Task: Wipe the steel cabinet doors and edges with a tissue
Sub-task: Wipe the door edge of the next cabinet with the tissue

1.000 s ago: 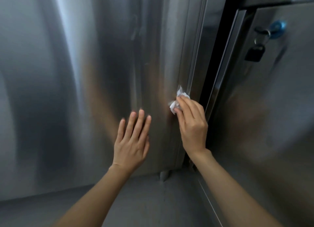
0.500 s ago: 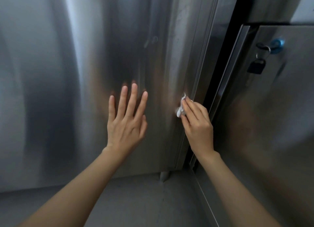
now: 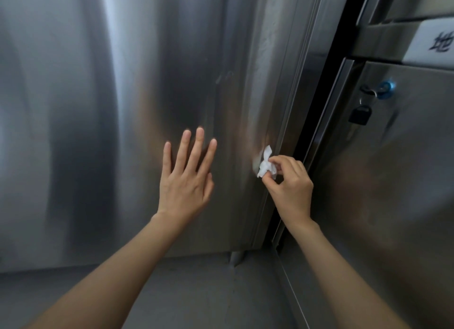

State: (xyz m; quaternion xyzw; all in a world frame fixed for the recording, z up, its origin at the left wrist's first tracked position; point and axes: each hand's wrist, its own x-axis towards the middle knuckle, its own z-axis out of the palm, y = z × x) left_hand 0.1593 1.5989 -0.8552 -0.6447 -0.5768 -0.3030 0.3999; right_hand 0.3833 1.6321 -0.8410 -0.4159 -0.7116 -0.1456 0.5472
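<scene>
A wide steel cabinet door fills the left and middle of the view. My left hand lies flat against it with straight, spread fingers. My right hand pinches a small crumpled white tissue between thumb and fingertips, held at the door's right vertical edge. The tissue touches or nearly touches the steel near that edge. A second steel door stands to the right, across a dark gap.
The right door carries a blue lock with a key and a black tag hanging from it. A white label with a black character sits above it. Grey floor lies below, with a short steel foot.
My right hand has curled from pressing the tissue with straight fingers to pinching it. My left hand slid up the door; the view has tilted upward.
</scene>
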